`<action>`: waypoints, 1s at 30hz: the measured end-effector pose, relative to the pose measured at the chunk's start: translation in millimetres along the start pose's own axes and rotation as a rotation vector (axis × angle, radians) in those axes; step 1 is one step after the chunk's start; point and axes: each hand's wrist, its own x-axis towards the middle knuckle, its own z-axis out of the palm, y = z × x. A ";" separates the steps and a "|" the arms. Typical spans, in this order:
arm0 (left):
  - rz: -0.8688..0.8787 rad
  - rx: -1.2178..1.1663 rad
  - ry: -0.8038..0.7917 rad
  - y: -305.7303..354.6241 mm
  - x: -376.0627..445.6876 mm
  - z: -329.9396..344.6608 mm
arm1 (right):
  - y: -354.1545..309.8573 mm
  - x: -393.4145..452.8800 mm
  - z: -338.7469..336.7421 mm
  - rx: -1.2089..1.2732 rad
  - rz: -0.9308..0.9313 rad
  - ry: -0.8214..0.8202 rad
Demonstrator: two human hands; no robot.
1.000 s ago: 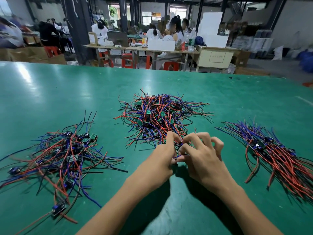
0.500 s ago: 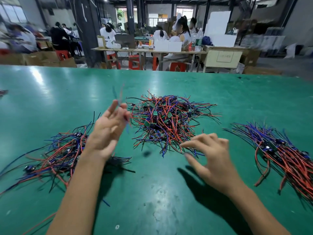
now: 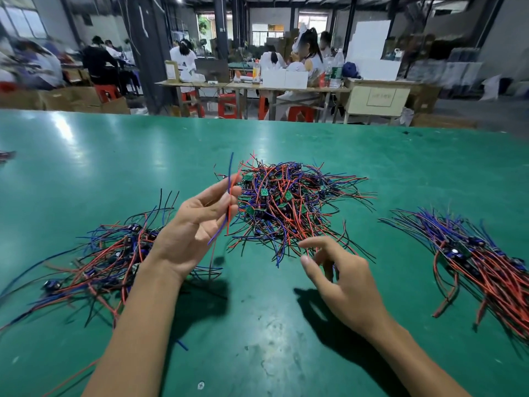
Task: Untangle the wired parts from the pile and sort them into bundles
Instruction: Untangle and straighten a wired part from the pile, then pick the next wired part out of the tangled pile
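Observation:
A tangled pile of red, blue and black wires with small green boards lies at the table's middle. My left hand is raised, palm toward me, just left of the pile, and pinches a red and blue wired part between thumb and fingers. My right hand hovers at the pile's near edge with fingers loosely curled, holding nothing. A loose bundle of sorted parts lies on the left, partly hidden by my left forearm. A straighter bundle lies on the right.
The green table reaches far ahead and to both sides. A stray wire end lies at the far left edge. Beyond the table, people sit at wooden benches with red stools and cardboard boxes.
My hands have parted from the pile's near edge. My left hand went left and up with a pulled-out wired part, then turned palm toward me; my right hand stayed near the pile and lowered slightly.

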 end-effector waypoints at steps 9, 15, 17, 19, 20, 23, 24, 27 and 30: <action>-0.040 0.293 -0.267 -11.2 -5.7 13.2 | -31.2 15.5 21.9 0.504 0.203 -0.089; -0.105 0.366 -0.314 -14.9 -7.4 15.2 | -28.8 14.5 27.5 0.442 0.151 -0.173; -0.108 0.372 -0.309 -15.0 -6.7 14.4 | -27.4 14.1 25.9 0.475 0.170 -0.144; -0.109 0.352 -0.257 -12.1 -5.3 10.1 | -26.9 15.5 21.7 0.592 0.216 -0.095; -0.108 0.333 -0.227 -9.4 -4.6 6.7 | -27.1 16.7 18.5 0.641 0.238 -0.074; -0.095 0.291 -0.170 -2.7 -3.7 -3.3 | -27.6 19.6 7.0 0.720 0.311 -0.027; -0.082 0.292 -0.145 -1.8 -3.2 -5.2 | -26.8 20.2 3.5 0.750 0.344 -0.018; -0.045 0.327 -0.094 -5.1 -0.3 -5.9 | -25.8 22.4 -6.5 0.941 0.479 -0.021; -0.058 0.419 -0.110 -12.4 1.5 0.1 | -25.6 24.2 -14.7 1.112 0.557 -0.013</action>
